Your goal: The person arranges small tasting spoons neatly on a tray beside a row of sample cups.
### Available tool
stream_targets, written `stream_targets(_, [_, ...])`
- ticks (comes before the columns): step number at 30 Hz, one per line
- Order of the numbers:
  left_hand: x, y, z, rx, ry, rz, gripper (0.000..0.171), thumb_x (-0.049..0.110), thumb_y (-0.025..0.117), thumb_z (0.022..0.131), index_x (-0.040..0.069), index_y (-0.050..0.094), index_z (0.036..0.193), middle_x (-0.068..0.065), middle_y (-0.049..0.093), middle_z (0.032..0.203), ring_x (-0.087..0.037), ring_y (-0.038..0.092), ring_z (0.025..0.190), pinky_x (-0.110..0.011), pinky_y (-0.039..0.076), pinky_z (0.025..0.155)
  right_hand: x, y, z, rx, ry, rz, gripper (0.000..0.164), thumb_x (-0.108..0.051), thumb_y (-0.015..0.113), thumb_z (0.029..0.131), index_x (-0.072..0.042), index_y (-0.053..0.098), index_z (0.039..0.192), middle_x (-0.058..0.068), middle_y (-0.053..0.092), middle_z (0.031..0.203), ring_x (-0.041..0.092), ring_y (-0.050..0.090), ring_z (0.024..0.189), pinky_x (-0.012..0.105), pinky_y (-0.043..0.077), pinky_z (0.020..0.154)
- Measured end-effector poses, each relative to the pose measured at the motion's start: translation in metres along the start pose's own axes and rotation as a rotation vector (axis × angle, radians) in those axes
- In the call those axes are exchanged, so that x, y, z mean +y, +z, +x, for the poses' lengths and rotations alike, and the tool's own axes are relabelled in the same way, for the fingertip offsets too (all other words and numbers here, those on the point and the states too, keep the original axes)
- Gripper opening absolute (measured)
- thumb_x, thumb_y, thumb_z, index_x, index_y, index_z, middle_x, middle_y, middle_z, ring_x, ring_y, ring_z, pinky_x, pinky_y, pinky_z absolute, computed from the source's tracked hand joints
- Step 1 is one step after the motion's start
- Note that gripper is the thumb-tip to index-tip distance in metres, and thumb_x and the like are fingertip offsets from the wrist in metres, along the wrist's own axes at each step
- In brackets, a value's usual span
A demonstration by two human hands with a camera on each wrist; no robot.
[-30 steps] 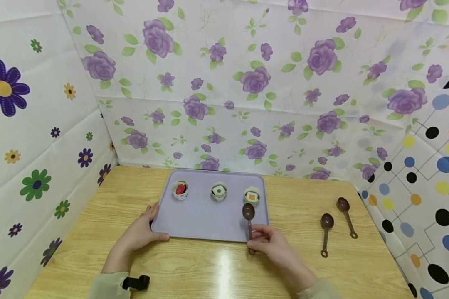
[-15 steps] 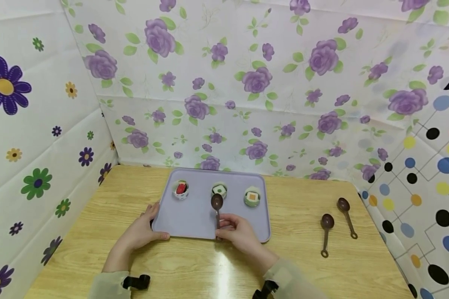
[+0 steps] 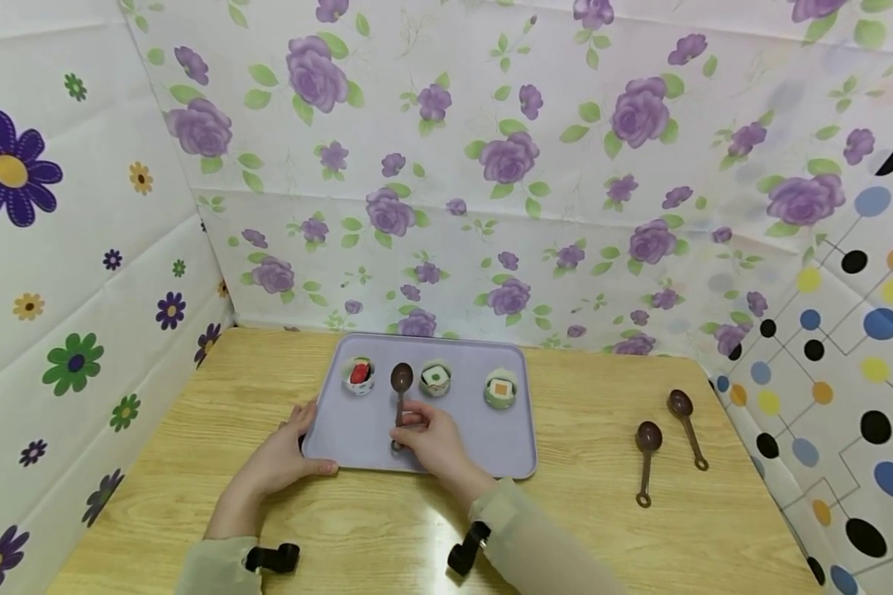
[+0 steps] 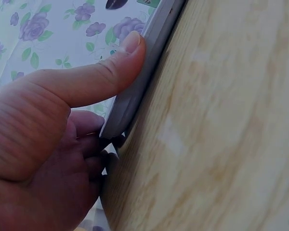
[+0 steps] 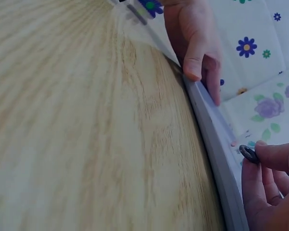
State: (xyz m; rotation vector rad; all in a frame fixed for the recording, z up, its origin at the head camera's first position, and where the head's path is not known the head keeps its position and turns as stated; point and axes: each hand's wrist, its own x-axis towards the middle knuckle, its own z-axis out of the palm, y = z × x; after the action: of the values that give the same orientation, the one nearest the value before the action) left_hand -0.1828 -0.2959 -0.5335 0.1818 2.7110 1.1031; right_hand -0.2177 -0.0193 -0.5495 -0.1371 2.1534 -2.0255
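Note:
A lilac tray (image 3: pixel 432 446) lies on the wooden table with three small round cups on it. The left cup (image 3: pixel 359 377) holds something red, the middle cup (image 3: pixel 435 378) a white piece with a green dot, and the right cup (image 3: pixel 500 388) a white piece with an orange square. My left hand (image 3: pixel 286 450) holds the tray's front left corner, thumb (image 4: pixel 115 72) along the front edge and fingers at the left side. With thumb and fingers, my right hand (image 3: pixel 433 438) pinches the handle of a brown spoon (image 3: pixel 402 378), its bowl over the tray between the left and middle cups.
Two more brown spoons (image 3: pixel 648 438) lie on the table (image 3: pixel 580 446) right of the tray. A floral cloth (image 3: pixel 446 165) hangs behind the tray, close to its back edge. Patterned cloths enclose the left and right sides.
My right hand has carried the spoon leftward, from in front of the right cup, past the middle cup, to between the left and middle cups. My left hand has stayed at the tray corner.

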Motion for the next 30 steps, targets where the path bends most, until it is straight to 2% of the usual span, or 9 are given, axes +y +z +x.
stream_targets(6, [0.0, 0.001, 0.0, -0.006, -0.008, 0.0, 0.131, 0.046, 0.095, 0.08, -0.009, 0.012, 0.167, -0.035, 0.01, 0.172, -0.054, 0.002, 0.159, -0.073, 0.008, 0.124, 0.005, 0.017, 0.018, 0.078, -0.03, -0.037, 0.041, 0.006, 0.084, 0.087, 0.004, 0.073, 0.126, 0.005, 0.073, 0.096, 0.01, 0.069, 0.081, 0.024, 0.061, 0.074])
stream_targets(11, [0.0, 0.002, -0.001, -0.01, -0.012, -0.002, 0.132, 0.046, 0.095, 0.08, -0.009, 0.012, 0.167, -0.035, 0.009, 0.171, -0.054, 0.002, 0.159, -0.073, 0.008, 0.124, 0.006, 0.027, 0.024, 0.13, -0.043, -0.076, 0.04, 0.007, 0.084, 0.085, 0.004, 0.073, 0.123, 0.002, 0.072, 0.091, 0.009, 0.07, 0.079, 0.025, 0.062, 0.073])
stream_targets(20, [-0.001, 0.001, 0.002, -0.003, 0.007, -0.009, 0.131, 0.045, 0.095, 0.081, -0.01, 0.012, 0.166, -0.035, 0.009, 0.172, -0.054, 0.002, 0.159, -0.074, 0.008, 0.124, -0.004, 0.038, 0.034, 0.239, -0.062, -0.18, 0.039, 0.004, 0.085, 0.087, 0.002, 0.074, 0.124, 0.002, 0.072, 0.093, 0.01, 0.071, 0.083, 0.024, 0.062, 0.074])
stream_targets(30, [0.001, 0.001, 0.0, -0.004, -0.006, -0.002, 0.131, 0.045, 0.095, 0.081, -0.01, 0.012, 0.167, -0.036, 0.009, 0.171, -0.055, 0.003, 0.159, -0.073, 0.009, 0.124, -0.011, 0.046, 0.039, 0.262, -0.038, -0.265, 0.04, 0.0, 0.084, 0.09, 0.0, 0.074, 0.129, 0.001, 0.072, 0.094, 0.007, 0.067, 0.082, 0.023, 0.06, 0.073])
